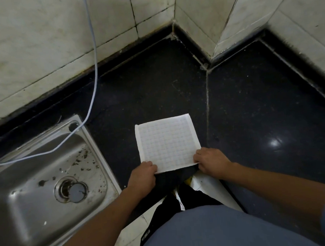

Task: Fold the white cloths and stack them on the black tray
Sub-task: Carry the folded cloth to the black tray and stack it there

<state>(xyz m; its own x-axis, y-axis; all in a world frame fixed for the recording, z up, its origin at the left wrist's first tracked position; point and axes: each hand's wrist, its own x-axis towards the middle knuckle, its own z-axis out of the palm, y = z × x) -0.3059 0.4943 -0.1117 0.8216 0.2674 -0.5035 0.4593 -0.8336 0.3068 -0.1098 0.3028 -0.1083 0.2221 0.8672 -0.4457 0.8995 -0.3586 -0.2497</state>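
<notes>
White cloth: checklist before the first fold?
1. left hand grips the near-left corner of the cloth: ok.
2. right hand grips the near-right corner: ok.
3. Cloth lies flat on the counter: ok.
4. Cloth apart from the sink and the cable: ok.
5. Place of the tray for stacking: cannot tell, none seen in this view.

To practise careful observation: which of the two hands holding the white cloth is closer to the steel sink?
The left hand, gripping the cloth at its near-left corner beside the sink; the right hand grips the other near corner.
</notes>
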